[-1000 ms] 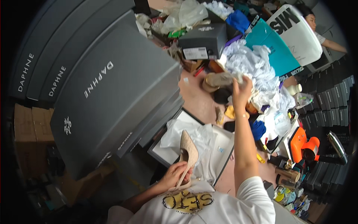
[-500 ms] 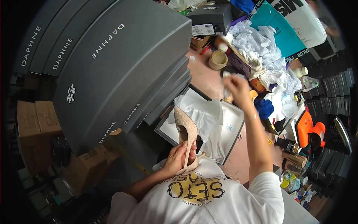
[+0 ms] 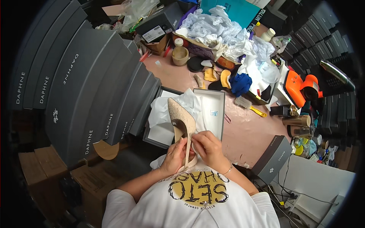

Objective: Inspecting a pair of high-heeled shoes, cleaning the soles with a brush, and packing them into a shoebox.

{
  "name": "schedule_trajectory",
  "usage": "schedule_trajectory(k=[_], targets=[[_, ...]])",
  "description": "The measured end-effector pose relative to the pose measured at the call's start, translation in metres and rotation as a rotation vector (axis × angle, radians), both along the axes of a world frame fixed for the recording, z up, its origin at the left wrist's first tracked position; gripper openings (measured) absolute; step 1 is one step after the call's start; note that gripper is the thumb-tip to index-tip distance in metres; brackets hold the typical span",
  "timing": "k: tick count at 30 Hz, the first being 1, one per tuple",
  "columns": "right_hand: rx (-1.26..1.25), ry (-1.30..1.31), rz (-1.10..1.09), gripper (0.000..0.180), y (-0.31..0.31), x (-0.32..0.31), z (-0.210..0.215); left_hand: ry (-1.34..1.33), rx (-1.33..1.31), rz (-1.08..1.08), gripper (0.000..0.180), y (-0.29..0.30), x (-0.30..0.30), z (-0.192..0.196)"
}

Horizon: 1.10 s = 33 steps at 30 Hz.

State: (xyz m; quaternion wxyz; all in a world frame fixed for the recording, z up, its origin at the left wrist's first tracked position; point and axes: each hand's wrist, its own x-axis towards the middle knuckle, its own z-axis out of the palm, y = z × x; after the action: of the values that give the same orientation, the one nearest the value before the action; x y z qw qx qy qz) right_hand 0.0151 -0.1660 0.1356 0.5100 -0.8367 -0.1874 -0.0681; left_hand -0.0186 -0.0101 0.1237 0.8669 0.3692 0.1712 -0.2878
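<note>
A beige pointed high-heel shoe (image 3: 181,122) is held sole-up just in front of my chest, toe pointing away. My left hand (image 3: 174,156) grips its heel end from the left. My right hand (image 3: 207,147) closes on the same end from the right, fingers at a white bit by the shoe's opening. Under the shoe lies an open grey shoe box (image 3: 214,110) lined with white tissue paper (image 3: 166,114).
A tall stack of dark grey shoe boxes (image 3: 87,87) leans along the left. Farther off on the pink table (image 3: 251,133) are crumpled white paper (image 3: 220,28), shoe insoles, a blue cloth (image 3: 241,83), a brush (image 3: 247,105) and a small pot (image 3: 180,55). A grey box (image 3: 272,159) sits at right.
My right hand came back from the paper pile at the far side and now meets my left hand on the shoe. The shoe has been turned and raised over the open box.
</note>
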Motion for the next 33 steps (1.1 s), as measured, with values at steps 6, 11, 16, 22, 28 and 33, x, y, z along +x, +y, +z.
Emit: schedule_trajectory(k=[6,11,16,22,28,33], targets=[[-0.040,-0.070,0.124,0.017,0.007,-0.018,-0.001,-0.067,-0.004,0.019,0.059,-0.001,0.001,0.000],[0.047,-0.031,-0.012,0.015,0.007,-0.007,0.002,-0.064,-0.093,0.014,0.061,0.003,-0.004,-0.007],[0.029,0.027,0.122,0.014,0.009,-0.013,-0.001,-0.077,-0.022,0.088,0.062,-0.001,-0.002,0.000],[0.020,-0.039,0.084,0.014,0.008,-0.004,0.001,-0.058,0.036,0.017,0.065,0.005,-0.008,-0.013],[0.058,0.065,0.060,0.015,0.007,0.000,0.006,-0.089,-0.024,0.034,0.067,0.001,-0.003,-0.002],[0.017,0.077,0.257,0.014,0.002,-0.011,0.010,-0.030,0.022,0.086,0.070,-0.004,0.002,0.009]])
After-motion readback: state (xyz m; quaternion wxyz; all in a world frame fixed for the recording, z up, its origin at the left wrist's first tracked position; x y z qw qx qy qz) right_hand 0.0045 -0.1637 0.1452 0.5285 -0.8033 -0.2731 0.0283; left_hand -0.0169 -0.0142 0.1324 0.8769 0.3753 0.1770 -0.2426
